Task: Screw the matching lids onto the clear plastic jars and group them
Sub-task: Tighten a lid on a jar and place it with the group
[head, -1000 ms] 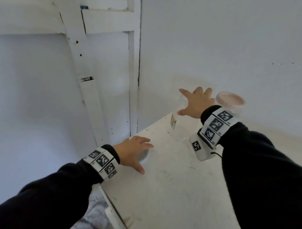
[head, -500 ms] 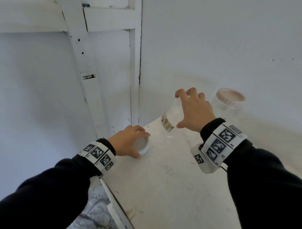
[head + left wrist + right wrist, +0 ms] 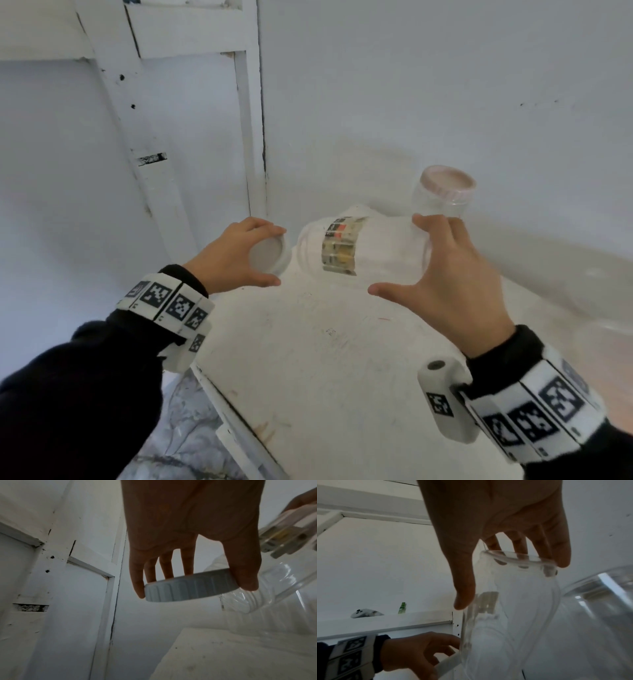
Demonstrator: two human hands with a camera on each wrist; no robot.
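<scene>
On the white table (image 3: 342, 377) set in a white-walled corner, one jar (image 3: 442, 202) stands capped at the back, while the right hand (image 3: 452, 291) grips an uncapped jar (image 3: 359, 250) sideways and the left hand (image 3: 233, 260) pinches its white lid (image 3: 269, 255) beside the mouth, unthreaded.

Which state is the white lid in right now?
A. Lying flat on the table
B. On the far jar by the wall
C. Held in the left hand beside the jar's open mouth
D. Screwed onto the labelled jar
C: the left hand grips the white lid by its rim, next to the open mouth of the labelled jar held sideways by the right hand.
</scene>
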